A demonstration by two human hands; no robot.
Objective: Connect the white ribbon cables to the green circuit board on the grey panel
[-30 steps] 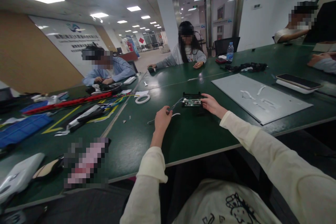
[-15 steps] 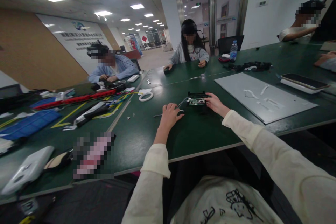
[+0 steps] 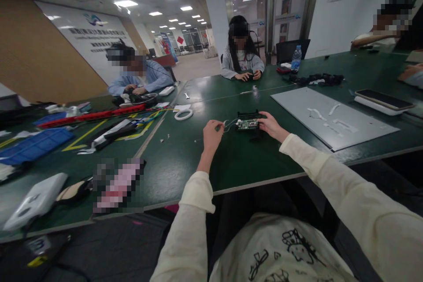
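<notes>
A green circuit board (image 3: 247,124) sits in a black frame (image 3: 248,114) above the green table, in front of me. My right hand (image 3: 270,126) grips its right edge between thumb and fingers. To the left of the board, my left hand (image 3: 214,134) is closed in a pinch on thin cables (image 3: 229,125). These cables run from the board's left end to my fingertips. A pale end of one sticks out just above the pinch. The exact grip of the fingers is partly hidden.
To the right lies a grey panel (image 3: 304,119) with white strips, near a phone (image 3: 383,99). A white tape ring (image 3: 183,115), a blue tray (image 3: 36,145) and a white device (image 3: 36,202) are on the left. Co-workers sit across the table.
My left hand has gone from spread fingers over the cables to a pinch on them, lifting them slightly. My right hand keeps the board. Across the table, a person has brought both hands together.
</notes>
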